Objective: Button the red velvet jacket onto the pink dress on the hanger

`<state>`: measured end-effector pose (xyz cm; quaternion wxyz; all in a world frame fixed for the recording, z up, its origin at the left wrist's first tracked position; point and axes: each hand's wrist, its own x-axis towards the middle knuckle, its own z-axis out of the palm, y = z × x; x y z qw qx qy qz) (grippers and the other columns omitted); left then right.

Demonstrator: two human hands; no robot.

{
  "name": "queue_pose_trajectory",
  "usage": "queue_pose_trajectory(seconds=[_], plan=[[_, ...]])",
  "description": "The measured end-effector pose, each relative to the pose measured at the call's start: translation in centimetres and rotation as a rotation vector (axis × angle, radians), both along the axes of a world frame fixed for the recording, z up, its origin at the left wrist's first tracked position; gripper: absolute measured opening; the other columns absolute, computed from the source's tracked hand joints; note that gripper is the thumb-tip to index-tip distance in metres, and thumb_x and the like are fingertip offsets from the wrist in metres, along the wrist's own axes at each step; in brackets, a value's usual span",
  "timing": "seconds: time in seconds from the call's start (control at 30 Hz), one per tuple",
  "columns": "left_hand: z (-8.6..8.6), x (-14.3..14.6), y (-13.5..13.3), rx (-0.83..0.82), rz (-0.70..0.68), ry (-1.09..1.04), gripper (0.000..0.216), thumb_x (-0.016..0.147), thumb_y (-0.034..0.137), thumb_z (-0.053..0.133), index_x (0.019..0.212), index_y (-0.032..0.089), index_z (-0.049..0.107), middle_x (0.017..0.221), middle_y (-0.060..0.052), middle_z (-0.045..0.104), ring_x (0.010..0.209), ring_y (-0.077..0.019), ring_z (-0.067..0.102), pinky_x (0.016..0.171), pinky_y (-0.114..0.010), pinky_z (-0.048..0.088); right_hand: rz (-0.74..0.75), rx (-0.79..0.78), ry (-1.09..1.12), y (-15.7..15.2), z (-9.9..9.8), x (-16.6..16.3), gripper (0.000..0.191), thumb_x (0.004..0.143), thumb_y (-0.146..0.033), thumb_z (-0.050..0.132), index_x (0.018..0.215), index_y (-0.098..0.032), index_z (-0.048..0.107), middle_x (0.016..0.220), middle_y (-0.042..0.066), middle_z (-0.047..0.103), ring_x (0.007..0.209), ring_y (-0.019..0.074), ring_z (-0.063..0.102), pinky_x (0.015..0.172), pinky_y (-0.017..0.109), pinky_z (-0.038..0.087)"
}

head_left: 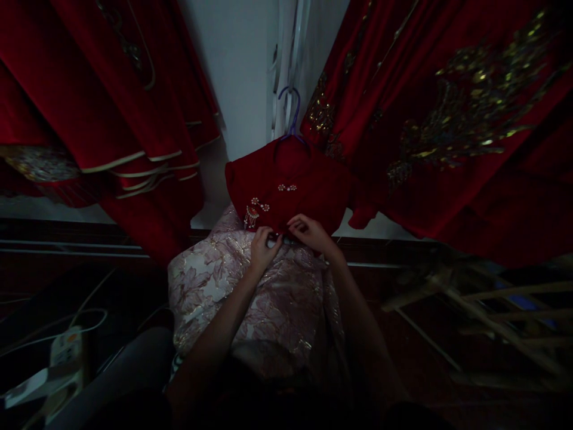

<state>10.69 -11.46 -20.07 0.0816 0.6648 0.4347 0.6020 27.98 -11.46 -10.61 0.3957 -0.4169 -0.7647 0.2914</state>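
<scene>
A red top (290, 170) with flower-shaped beaded fasteners (287, 187) and a tasselled ornament (251, 216) hangs in front of me on a purple hanger (293, 113). At its lower front edge, my left hand (265, 245) is closed, thumb and fingers pinched together. My right hand (310, 232) is closed in a pinch just to the right, also at that edge. What lies between the fingers is too small and dark to make out. Below both hands spreads a shiny pink floral fabric (215, 263).
Red garments with pale trim (147, 107) hang at left, and a red garment with gold sequins (474, 101) at right. A wooden rack-like frame (501, 298) stands on the right floor. A power strip (67, 349) with cables lies at lower left.
</scene>
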Motion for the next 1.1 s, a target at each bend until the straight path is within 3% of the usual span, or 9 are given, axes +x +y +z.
queue_pose_trajectory(seconds=[0.17, 0.43, 0.9, 1.03, 1.1], plan=[[-0.6, -0.1, 0.5, -0.003, -0.028, -0.006, 0.017, 0.085, 0.031, 0.061, 0.098, 0.021, 0.063, 0.095, -0.006, 0.064, 0.088, -0.0166, 0.062, 0.078, -0.030, 0.050, 0.011, -0.036, -0.039, 0.4, -1.4, -0.5, 0.022, 0.077, -0.022, 0.061, 0.099, -0.019, 0.061, 0.095, 0.004, 0.067, 0.084, 0.0132, 0.063, 0.073, 0.026, 0.051], [-0.3, 0.0, 0.4, 0.034, -0.022, -0.051, 0.013, 0.086, 0.029, 0.061, 0.091, 0.019, 0.066, 0.089, -0.005, 0.065, 0.086, -0.0151, 0.061, 0.079, -0.029, 0.049, 0.007, -0.084, 0.002, 1.5, -3.5, -1.1, 0.022, 0.079, -0.027, 0.061, 0.099, -0.020, 0.059, 0.087, 0.003, 0.066, 0.080, 0.0131, 0.063, 0.073, 0.027, 0.052], [0.6, 0.0, -0.2, -0.017, -0.054, -0.110, 0.012, 0.084, 0.029, 0.062, 0.081, 0.018, 0.066, 0.078, -0.003, 0.063, 0.075, -0.0134, 0.059, 0.069, -0.025, 0.046, -0.006, -0.045, -0.005, 1.3, -3.4, -1.6, 0.017, 0.079, -0.029, 0.059, 0.093, -0.019, 0.058, 0.082, 0.002, 0.065, 0.074, 0.0126, 0.061, 0.071, 0.026, 0.051], [1.5, -0.1, -0.4, -0.131, -0.070, -0.187, 0.017, 0.079, 0.035, 0.067, 0.077, 0.019, 0.066, 0.073, -0.001, 0.063, 0.068, -0.0123, 0.059, 0.067, -0.024, 0.046, -0.006, -0.049, 0.004, 1.1, -3.1, -1.4, 0.017, 0.078, -0.028, 0.059, 0.092, -0.019, 0.058, 0.080, 0.002, 0.064, 0.074, 0.0122, 0.060, 0.071, 0.025, 0.049], [2.3, -0.2, 0.1, -0.219, -0.128, -0.292, 0.021, 0.076, 0.037, 0.070, 0.084, 0.018, 0.066, 0.073, -0.001, 0.064, 0.067, -0.0118, 0.060, 0.067, -0.023, 0.047, 0.003, -0.059, 0.008, 0.9, -2.7, -1.1, 0.017, 0.077, -0.028, 0.059, 0.091, -0.018, 0.059, 0.079, 0.001, 0.063, 0.073, 0.0120, 0.059, 0.069, 0.025, 0.048]])
